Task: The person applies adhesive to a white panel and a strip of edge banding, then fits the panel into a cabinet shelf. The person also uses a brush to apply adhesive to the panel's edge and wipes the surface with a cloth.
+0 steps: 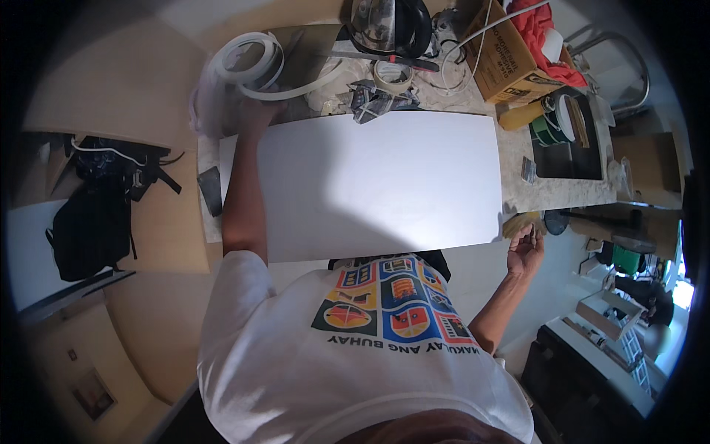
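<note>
**A:** From the head camera, what does the left hand (255,115) hold?

**B:** It lies at the far left corner of a large white sheet (377,185) spread flat on the counter (551,194). The fingers sit right at the board's edge; I cannot tell whether they grip it or only press on it. Just past that hand lies a loose coil of white strip (251,63), with its tail curling away to the hand's right.

**A:** And the right hand (523,251)?

**B:** It is at the sheet's near right corner, palm up and fingers curled loosely, with nothing clearly between them. The corner of the sheet is just beside its fingertips; touching or not, I cannot say.

**A:** What else is about the hands?

**B:** Beyond the sheet's far edge, to the right of the left hand, are a roll of tape (392,74) and some crumpled paper (373,100). Farther on stands a brown cardboard box (510,63) with red cloth (536,29) in it. Ahead of the right hand sits a black tray (566,152). Well off to the left of the left hand, a black backpack (92,222) lies on the floor.
</note>
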